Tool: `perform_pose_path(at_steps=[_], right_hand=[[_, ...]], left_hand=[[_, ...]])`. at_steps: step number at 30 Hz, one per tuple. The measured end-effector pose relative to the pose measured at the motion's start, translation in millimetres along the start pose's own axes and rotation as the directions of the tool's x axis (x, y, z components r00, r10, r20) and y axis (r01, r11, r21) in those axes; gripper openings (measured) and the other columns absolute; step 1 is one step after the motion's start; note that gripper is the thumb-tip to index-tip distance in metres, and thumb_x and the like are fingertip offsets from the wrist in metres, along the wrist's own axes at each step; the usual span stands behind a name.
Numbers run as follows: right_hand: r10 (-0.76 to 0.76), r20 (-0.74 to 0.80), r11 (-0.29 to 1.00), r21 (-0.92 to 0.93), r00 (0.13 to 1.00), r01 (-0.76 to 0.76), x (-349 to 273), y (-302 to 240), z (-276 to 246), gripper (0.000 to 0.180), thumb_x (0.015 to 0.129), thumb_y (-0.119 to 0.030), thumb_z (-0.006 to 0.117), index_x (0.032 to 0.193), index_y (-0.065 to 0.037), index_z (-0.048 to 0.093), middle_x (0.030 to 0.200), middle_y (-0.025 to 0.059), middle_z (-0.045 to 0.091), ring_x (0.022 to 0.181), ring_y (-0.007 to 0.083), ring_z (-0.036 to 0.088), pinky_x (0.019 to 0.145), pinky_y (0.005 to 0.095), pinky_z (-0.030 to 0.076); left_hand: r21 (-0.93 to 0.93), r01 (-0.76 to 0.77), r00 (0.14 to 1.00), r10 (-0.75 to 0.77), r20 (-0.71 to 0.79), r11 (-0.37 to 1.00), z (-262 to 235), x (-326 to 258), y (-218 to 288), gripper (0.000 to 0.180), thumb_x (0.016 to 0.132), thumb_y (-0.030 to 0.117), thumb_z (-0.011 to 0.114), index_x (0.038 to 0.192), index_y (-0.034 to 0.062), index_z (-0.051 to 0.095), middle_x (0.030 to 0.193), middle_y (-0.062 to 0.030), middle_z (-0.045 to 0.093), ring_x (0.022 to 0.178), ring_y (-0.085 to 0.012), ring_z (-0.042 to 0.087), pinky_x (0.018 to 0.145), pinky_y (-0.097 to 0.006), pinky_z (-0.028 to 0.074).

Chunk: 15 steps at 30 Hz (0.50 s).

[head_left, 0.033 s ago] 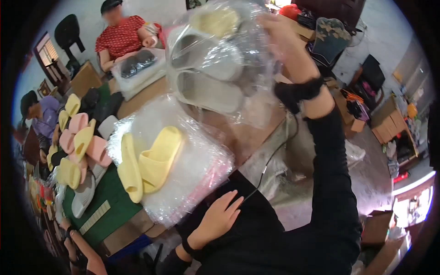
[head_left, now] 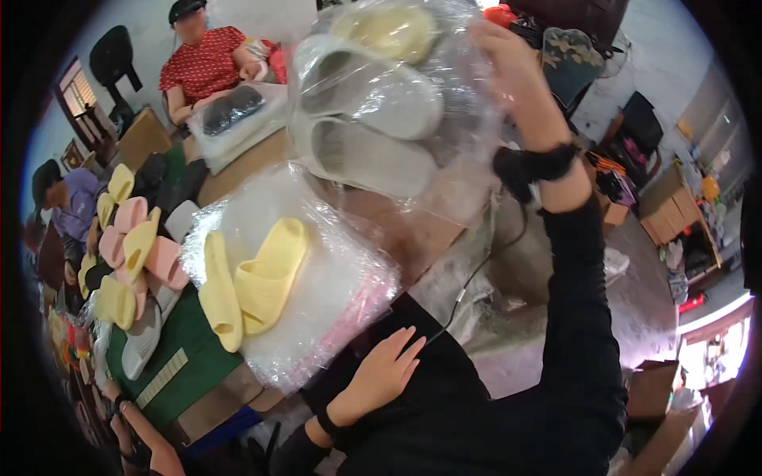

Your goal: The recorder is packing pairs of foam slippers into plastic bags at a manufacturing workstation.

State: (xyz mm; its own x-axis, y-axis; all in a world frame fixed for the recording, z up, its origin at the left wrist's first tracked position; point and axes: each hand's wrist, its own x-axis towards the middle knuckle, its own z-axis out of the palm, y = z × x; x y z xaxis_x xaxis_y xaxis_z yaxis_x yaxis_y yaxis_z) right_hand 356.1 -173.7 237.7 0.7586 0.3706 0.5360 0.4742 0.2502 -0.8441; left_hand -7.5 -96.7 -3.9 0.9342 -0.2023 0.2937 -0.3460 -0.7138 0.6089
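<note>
My right hand [head_left: 512, 75] is at the far right edge of a clear plastic bag [head_left: 464, 170], its fingers bent over the film and partly blurred. Through the film show a pair of grey slippers [head_left: 369, 155] and a pale yellow slipper [head_left: 389, 33] beyond them. My left hand [head_left: 382, 373] hovers or rests over my black-clad lap, fingers stretched out and holding nothing. Left of centre, two yellow slippers [head_left: 274, 278], one on its side, lie on a stack of clear plastic bags [head_left: 317, 309] with pink edges.
Loose pink, yellow and grey slippers [head_left: 127, 238] pile up on the green mat [head_left: 202, 341]. Across the table a person in red [head_left: 202, 67] has a bagged dark item. Another person in purple [head_left: 79, 202] is farther left. A dark cable [head_left: 476, 274] crosses near my lap.
My right hand has shifted slightly right, and the grey slippers under the film have moved right with it. The rest of the view slides a little left. My left hand keeps its pose.
</note>
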Motion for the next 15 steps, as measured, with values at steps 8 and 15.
perform_pose_path(at_steps=[8, 15], right_hand=[[0.027, -0.028, 0.927, -0.373, 0.999, -0.035, -197.8, -124.3, -207.5, 0.011, 0.084, -0.008, 0.058, 0.093, -0.002, 0.063, 0.078, 0.0018, 0.057, 0.072, 0.0113, 0.052, 0.065, 0.0242, 0.043], [0.129, 0.045, 0.715, -0.696, 0.991, -0.061, -237.0, -137.3, -217.3, 0.012, 0.085, -0.011, 0.059, 0.092, -0.003, 0.064, 0.078, 0.0022, 0.057, 0.073, 0.0125, 0.053, 0.068, 0.0264, 0.044]], left_hand=[[-0.467, 0.238, 0.638, 0.225, 0.736, 0.852, 71.7, 89.3, -34.2, 0.046, 0.100, 0.029, 0.036, 0.131, -0.0037, 0.044, 0.139, -0.0207, 0.041, 0.130, -0.0311, 0.038, 0.110, -0.036, 0.028], [0.026, -0.192, 0.580, 0.092, 0.810, 0.981, 194.4, 161.7, -52.7, 0.051, 0.090, 0.028, 0.043, 0.132, -0.0008, 0.043, 0.143, -0.0237, 0.034, 0.124, -0.0356, 0.046, 0.104, -0.040, 0.036]])
